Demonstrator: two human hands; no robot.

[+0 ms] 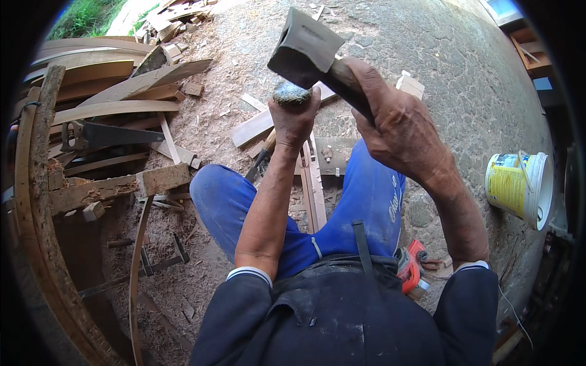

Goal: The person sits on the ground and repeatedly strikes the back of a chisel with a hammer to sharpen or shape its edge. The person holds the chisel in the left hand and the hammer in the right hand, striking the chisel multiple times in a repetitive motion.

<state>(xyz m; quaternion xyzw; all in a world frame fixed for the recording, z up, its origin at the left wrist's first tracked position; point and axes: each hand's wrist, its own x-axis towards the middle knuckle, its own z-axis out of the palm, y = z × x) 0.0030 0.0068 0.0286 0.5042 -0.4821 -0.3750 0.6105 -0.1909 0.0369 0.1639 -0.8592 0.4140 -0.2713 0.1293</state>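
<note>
My right hand is closed around the dark wooden handle of a hatchet-like tool, its heavy blackened metal head raised in front of me. My left hand grips an object with a rounded, speckled grey top, held upright just below that head; the rest of it is hidden by my fingers. Whether head and top touch I cannot tell. Beneath my hands, between my blue-trousered knees, lie narrow wooden strips and a wooden-handled tool.
Curved boards, a handsaw and a rough timber frame crowd my left, with a metal clamp below. A white bucket with a yellow label stands right. A red power tool lies by my right hip. Shavings and offcuts cover the ground.
</note>
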